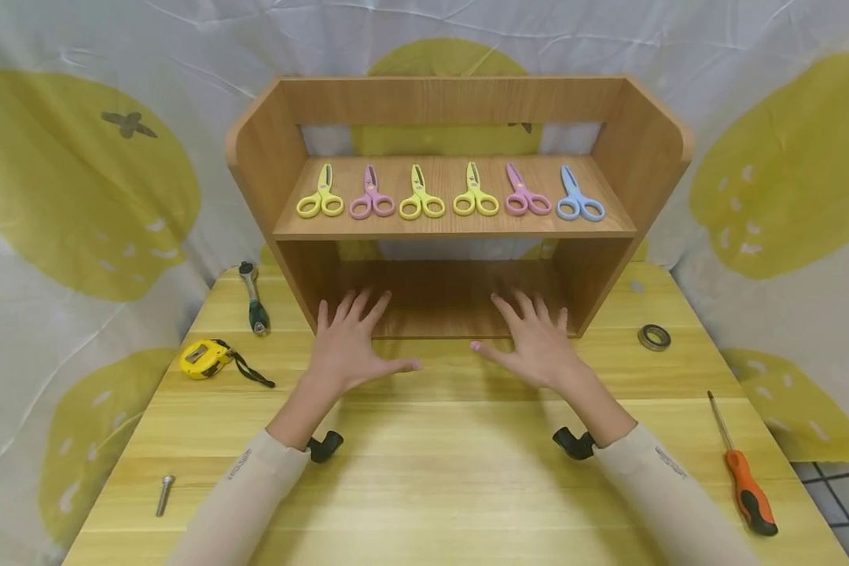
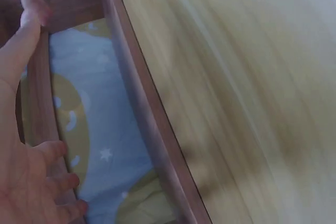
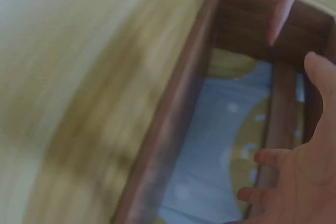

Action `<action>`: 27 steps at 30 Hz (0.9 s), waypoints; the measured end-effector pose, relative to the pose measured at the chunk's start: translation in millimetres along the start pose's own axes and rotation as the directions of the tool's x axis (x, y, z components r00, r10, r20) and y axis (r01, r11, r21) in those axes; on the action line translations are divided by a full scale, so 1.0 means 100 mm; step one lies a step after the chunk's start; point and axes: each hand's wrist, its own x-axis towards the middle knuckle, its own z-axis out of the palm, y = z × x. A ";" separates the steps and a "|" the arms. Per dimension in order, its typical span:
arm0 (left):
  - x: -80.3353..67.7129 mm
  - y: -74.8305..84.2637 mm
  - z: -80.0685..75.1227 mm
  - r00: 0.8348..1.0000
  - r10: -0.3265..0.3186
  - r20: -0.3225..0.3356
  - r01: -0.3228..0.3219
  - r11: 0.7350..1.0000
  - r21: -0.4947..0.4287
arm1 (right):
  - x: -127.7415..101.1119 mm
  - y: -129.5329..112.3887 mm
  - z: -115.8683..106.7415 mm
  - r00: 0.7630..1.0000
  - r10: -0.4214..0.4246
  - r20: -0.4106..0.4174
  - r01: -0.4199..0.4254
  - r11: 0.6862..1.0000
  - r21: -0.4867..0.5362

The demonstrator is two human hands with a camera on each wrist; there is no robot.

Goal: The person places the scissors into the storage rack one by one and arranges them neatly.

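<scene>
Pale cloth printed with big yellow-green fruit shapes hangs behind a yellow wood-grain table (image 1: 424,472). At its far middle stands a brown wooden shelf (image 1: 255,157) with rounded side panels and an open back that shows the cloth through it. Both hands lie just before its lower opening, palms down, fingers spread and straight: the left hand (image 1: 350,342) with fingertips at the lower board's front edge, the right hand (image 1: 538,338) likewise, thumbs pointing toward each other. Neither holds anything. Whether the palms press the table cannot be told. Both wrist views are blurred; they show only the shelf's dark edge, cloth beyond and parts of the fingers.

On the upper board six plastic scissors (image 1: 449,196) lie in a row, handles forward: yellow, pink, yellow, yellow, pink, blue. Left of the shelf lie a ratchet (image 1: 253,297) and a yellow tape measure (image 1: 203,358); a bolt (image 1: 164,494) lies near the left front. On the right are a dark ring (image 1: 654,337) and an orange-handled screwdriver (image 1: 743,472). Beige sleeves (image 1: 248,495) are cut off at the bottom.
</scene>
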 end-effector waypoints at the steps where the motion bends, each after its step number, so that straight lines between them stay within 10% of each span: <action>1: 0.00 0.01 0.02 1.000 -0.007 0.015 0.007 1.000 0.010 | 0.01 0.00 0.03 1.000 0.015 0.017 -0.015 1.000 -0.021; 14: 0.00 0.07 0.22 0.974 -0.079 0.210 0.053 0.990 0.128 | -0.01 -0.02 0.29 0.985 0.094 0.144 -0.077 0.990 -0.119; 27: -0.06 0.10 0.28 0.971 -0.084 0.224 0.059 0.992 0.113 | -0.06 -0.02 0.40 0.989 0.078 0.128 -0.067 0.993 -0.095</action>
